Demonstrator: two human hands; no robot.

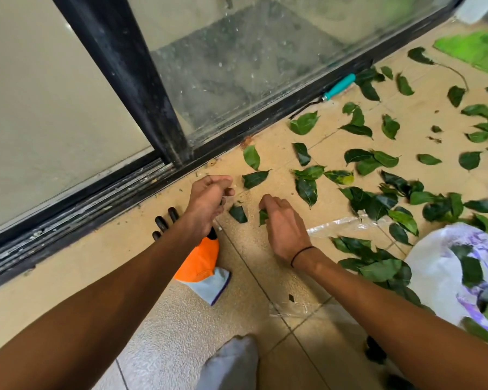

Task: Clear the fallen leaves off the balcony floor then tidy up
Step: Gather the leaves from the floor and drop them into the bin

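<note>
Both hands worked low over the beige tiled balcony floor (102, 257), near the black sliding-door track (76, 198). Left hand (209, 198) hovered with fingers curled inward; something small and dark showed at the fingertips, possibly a leaf scrap, but the view was too poor to say whether it gripped anything. Right hand (282, 223), a thin black band (302, 253) at its wrist, pinched a dark green leaf (263, 216) against the floor, fingers bent over it. A torn green leaf piece (238, 213) lay on the tile between the two hands.

Scattered glossy green leaves (378, 175) covered the floor to the right, thickest near a white plastic bag with purple print (434, 271), which already held leaves. A heap of leaves (378, 268) lay just beside the bag's mouth. A clear plastic sheet (341, 225) lay flat under some of them.

An orange and grey work glove with black fingers (202, 266) lay on the floor beneath the left forearm. A teal-handled garden tool (338, 87) rested along the door track. A bright green mat (473, 49) sat at the far right. A grey-socked foot (231, 364) showed at the bottom edge.
</note>
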